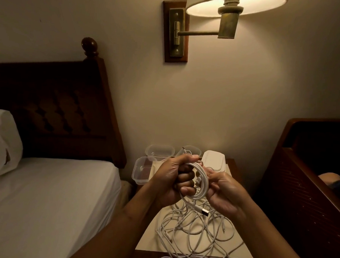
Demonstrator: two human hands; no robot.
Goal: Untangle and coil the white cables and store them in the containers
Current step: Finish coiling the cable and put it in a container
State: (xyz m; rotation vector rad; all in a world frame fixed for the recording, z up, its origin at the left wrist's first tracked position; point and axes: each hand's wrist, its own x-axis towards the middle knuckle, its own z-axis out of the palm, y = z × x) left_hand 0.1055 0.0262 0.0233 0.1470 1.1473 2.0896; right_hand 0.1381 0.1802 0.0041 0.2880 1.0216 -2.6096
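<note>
The left hand grips the coiled cable above the table; the right hand pinches its loops. A slack grip could spring the coil open (tangled cables wait below), short of the far containers.

Dim, warm yellow cast. Only visible source is the wall lamp top centre; its shade glares. Headboard and the right side sit in deep shadow, detail probably lost. Wide-angle bending at the edges. Slightly soft, noisy overall.
</note>
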